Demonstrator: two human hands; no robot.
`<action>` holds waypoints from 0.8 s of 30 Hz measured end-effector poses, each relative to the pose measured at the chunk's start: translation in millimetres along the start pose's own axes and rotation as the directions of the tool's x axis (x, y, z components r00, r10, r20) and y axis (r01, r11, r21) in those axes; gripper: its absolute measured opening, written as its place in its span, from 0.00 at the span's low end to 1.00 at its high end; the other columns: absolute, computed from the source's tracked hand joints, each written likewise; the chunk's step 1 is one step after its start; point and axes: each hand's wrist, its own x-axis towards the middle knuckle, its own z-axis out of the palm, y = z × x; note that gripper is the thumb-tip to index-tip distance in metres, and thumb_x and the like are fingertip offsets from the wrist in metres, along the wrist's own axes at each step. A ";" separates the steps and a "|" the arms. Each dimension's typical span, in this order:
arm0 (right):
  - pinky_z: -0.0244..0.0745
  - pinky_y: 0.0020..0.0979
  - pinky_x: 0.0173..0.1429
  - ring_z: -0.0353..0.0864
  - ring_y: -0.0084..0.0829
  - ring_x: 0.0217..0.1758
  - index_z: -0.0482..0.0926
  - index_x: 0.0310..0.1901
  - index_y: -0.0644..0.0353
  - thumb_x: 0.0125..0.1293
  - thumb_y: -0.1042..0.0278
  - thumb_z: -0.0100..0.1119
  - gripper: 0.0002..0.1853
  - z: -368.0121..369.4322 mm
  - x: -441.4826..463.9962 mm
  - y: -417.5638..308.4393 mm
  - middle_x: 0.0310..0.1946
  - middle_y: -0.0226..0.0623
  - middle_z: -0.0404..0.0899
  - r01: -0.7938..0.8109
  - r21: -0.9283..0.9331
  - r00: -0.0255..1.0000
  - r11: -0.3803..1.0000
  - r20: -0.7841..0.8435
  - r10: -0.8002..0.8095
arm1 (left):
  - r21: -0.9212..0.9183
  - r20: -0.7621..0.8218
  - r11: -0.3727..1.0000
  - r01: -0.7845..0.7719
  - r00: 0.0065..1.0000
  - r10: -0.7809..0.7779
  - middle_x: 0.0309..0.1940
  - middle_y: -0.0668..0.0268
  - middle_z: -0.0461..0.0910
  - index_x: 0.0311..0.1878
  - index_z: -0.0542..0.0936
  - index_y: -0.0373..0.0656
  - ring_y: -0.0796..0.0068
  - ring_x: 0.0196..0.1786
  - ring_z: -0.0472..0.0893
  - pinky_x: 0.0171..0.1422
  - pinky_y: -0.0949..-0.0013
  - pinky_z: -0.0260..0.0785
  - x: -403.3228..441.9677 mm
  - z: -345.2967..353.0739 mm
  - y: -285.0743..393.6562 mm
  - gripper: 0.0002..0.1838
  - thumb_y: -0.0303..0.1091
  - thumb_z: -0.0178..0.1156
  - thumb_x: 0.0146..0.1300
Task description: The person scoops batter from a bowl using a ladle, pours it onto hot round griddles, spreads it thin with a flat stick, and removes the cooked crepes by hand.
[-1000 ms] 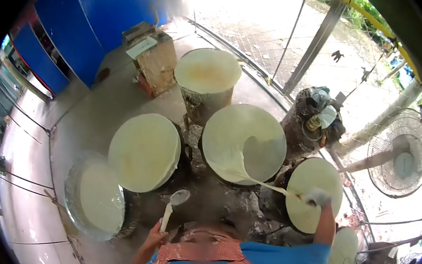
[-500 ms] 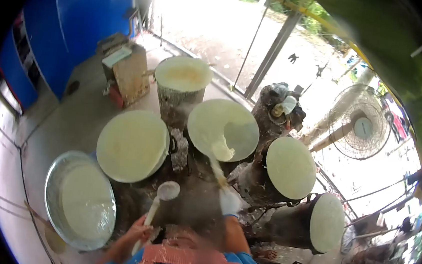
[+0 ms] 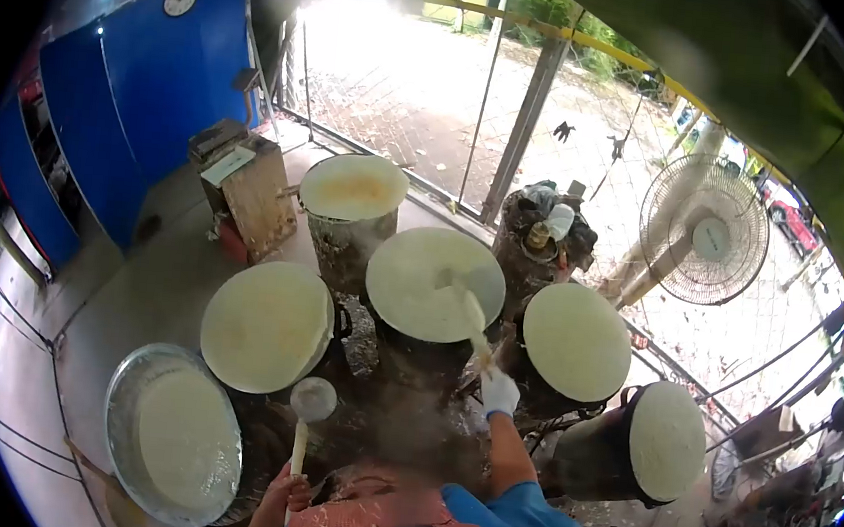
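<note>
My left hand [image 3: 290,491] is closed round the pale handle of a ladle [image 3: 314,401], whose round bowl points up near the left pots. My right hand [image 3: 498,391], in a white glove, grips a pale stick [image 3: 475,320] coated with batter. The stick's far end reaches into the centre pot [image 3: 431,274], which is full of pale liquid with a grey patch near the stick. To the right of my gloved hand stands another full pot [image 3: 576,342]. A wide metal basin [image 3: 188,439] of white batter lies left of the ladle.
A left pot [image 3: 266,325], a back pot [image 3: 353,187] and a lower right pot [image 3: 665,442] hold pale liquid. A wooden box [image 3: 255,194] is at back left. A large fan [image 3: 710,239] stands right, by a wire fence. Blue panels [image 3: 173,66] line the left.
My gloved hand has swung from the right pot to the centre pot's front right edge. The stretched pale sheet is gone from between them. The ladle stays in my left hand. The view has shifted.
</note>
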 end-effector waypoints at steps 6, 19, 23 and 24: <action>0.73 0.49 0.37 0.79 0.50 0.32 0.82 0.38 0.45 0.60 0.47 0.51 0.16 22.1 -9.2 -36.7 0.28 0.47 0.80 0.222 -0.005 0.966 0.975 0.134 -0.219 | -0.089 -0.231 0.991 0.097 0.966 -0.115 0.19 0.74 0.56 0.49 0.66 0.46 0.83 0.16 0.56 0.19 0.77 0.51 41.9 14.7 -11.9 0.08 0.31 0.47 0.69; 0.74 0.42 0.38 0.81 0.42 0.31 0.79 0.50 0.40 0.60 0.49 0.54 0.17 16.9 -14.6 79.7 0.28 0.40 0.81 0.225 0.075 0.974 0.972 0.001 -0.225 | -0.041 -0.500 0.994 0.099 0.860 -0.106 0.18 0.72 0.55 0.52 0.64 0.52 0.83 0.17 0.55 0.19 0.76 0.51 110.4 30.8 -28.6 0.10 0.29 0.46 0.70; 0.70 0.46 0.46 0.76 0.53 0.42 0.78 0.46 0.55 0.60 0.49 0.50 0.20 -6.7 129.0 40.7 0.37 0.50 0.79 -0.162 0.144 0.986 0.976 0.062 0.154 | -0.137 -0.448 0.991 0.010 0.891 -0.071 0.19 0.73 0.56 0.41 0.63 0.47 0.82 0.18 0.55 0.20 0.75 0.52 107.7 54.5 -38.7 0.02 0.31 0.44 0.71; 0.70 0.45 0.47 0.76 0.53 0.43 0.79 0.42 0.57 0.58 0.50 0.50 0.20 -4.7 174.6 22.4 0.38 0.52 0.78 -0.119 0.199 0.993 0.973 0.025 0.116 | -0.081 -0.450 0.997 0.020 0.892 -0.055 0.20 0.73 0.56 0.38 0.62 0.47 0.82 0.18 0.55 0.20 0.75 0.52 109.9 61.7 -41.1 0.04 0.31 0.44 0.71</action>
